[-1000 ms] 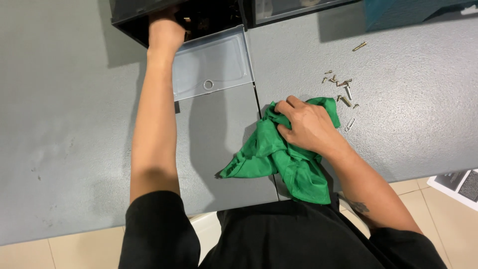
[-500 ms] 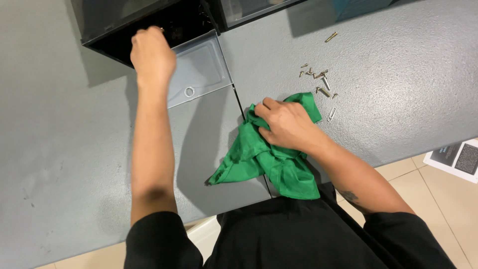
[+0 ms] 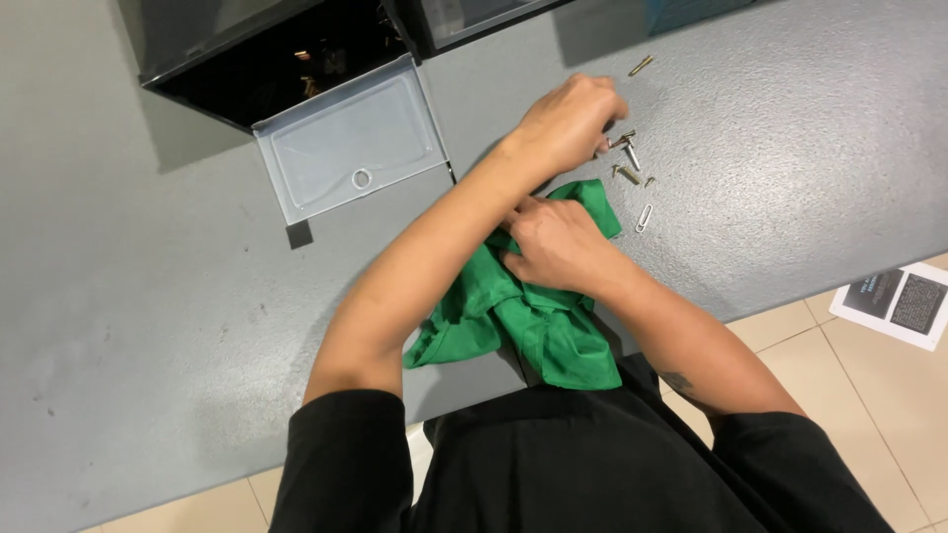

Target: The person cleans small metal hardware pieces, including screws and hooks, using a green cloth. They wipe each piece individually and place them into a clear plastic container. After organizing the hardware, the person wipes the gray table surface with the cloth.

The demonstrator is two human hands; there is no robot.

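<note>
The left hand (image 3: 568, 118) has crossed over the right arm, and its fingers are curled together right at the little pile of screws (image 3: 627, 163). The knuckles hide the tips, so I honestly can't tell if a screw is pinched between them or if they're just touching the pile. The right hand (image 3: 553, 242) is pressed flat-ish on the green cloth (image 3: 513, 321), fingers bent and bunching the fabric, which looks like it's there to keep the cloth from sliding. The cloth is crumpled near the front edge of the counter (image 3: 148, 326), one corner hanging just past it toward the person's black shirt.

The screws lie loose just beyond the cloth, toward the back right of the counter. One lone screw (image 3: 641, 65) sits apart, further back, and a paper clip (image 3: 644, 217) lies just beside the cloth's far corner.

At the back left there's a black box (image 3: 247, 44) with its clear flap (image 3: 346, 143) folded down flat on the counter, presumably so you can reach inside. The inside is too dark to make out, just a few glints. The top of the box is cut off by the frame. A printed sheet (image 3: 894, 301) lies on the tiled floor on the right.
</note>
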